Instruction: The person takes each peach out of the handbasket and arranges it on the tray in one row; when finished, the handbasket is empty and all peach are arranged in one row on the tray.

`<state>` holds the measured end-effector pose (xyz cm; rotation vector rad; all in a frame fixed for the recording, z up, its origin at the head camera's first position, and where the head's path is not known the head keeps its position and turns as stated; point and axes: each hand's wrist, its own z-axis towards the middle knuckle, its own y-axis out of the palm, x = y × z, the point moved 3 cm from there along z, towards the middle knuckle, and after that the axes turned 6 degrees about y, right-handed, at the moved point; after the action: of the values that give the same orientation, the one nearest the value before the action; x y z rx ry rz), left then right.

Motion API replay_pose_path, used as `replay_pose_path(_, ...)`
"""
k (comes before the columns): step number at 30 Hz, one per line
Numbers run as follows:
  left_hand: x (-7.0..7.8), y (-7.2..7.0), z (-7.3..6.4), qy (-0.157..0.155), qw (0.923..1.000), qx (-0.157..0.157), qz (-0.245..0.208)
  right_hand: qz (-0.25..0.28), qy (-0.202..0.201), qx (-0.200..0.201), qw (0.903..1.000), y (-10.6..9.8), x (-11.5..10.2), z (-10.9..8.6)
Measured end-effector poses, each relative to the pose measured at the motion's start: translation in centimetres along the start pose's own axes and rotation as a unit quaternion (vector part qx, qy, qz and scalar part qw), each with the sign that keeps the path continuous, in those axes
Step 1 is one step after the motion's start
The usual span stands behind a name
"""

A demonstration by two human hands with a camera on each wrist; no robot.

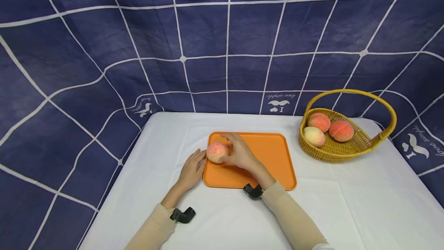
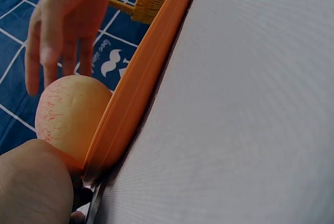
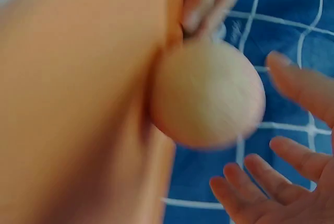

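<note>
A pinkish-yellow peach (image 1: pixel 217 152) sits at the left end of an orange tray (image 1: pixel 267 153). My right hand (image 1: pixel 240 152) reaches over the tray with its fingers spread around the peach; in the right wrist view a gap shows between the fingers (image 3: pixel 266 182) and the fruit. Beside the tray's left rim rests my left hand (image 1: pixel 192 169), its fingertips right at the edge near the peach. From the left wrist, part of that hand (image 2: pixel 34 182) covers the bottom of the fruit.
At the back right of the white-covered table (image 1: pixel 326 203) stands a yellow wicker basket (image 1: pixel 333 157) with a tall handle. It holds two reddish peaches (image 1: pixel 341 130) and a paler one (image 1: pixel 314 136). A blue checked cloth (image 1: pixel 249 72) hangs behind the table.
</note>
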<state>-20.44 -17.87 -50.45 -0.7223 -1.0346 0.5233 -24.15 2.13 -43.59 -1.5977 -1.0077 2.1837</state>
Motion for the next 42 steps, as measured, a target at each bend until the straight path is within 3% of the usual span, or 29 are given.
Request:
replay_pose_path(7,0.1,-0.1,0.0,0.003,1.0000,0.004,-0.007,0.062,-0.032,0.049,0.9964,-5.0,-0.5,-1.7)
replay_pose_path(14,0.0,0.0,0.1,0.009,1.0000,0.004,-0.001,0.037,-0.028,0.148,0.9879,-11.4,2.5,-5.4)
replay_pose_path(18,-0.1,0.1,0.1,0.009,1.0000,0.004,0.000,0.034,0.001,0.211,0.9769,-15.6,5.4,-7.2)
replay_pose_path(21,-0.1,0.1,0.1,0.009,0.9999,0.005,0.001,0.044,0.054,0.229,0.9710,-18.6,7.8,-8.3)
replay_pose_path(26,-0.1,0.1,0.2,0.006,1.0000,0.003,-0.002,0.029,0.139,0.194,0.9707,-22.0,11.8,-9.6)
replay_pose_path(32,-0.2,0.2,0.1,0.006,1.0000,0.003,-0.007,0.033,0.215,0.129,0.9675,-23.3,14.8,-10.1)
replay_pose_path(37,0.0,0.2,0.0,0.005,0.9999,0.003,-0.011,0.030,0.252,0.080,0.9639,-23.4,16.5,-9.8)
replay_pose_path(42,0.0,0.1,0.0,0.006,0.9999,0.004,-0.011,0.030,0.263,0.038,0.9637,-23.3,17.4,-9.2)
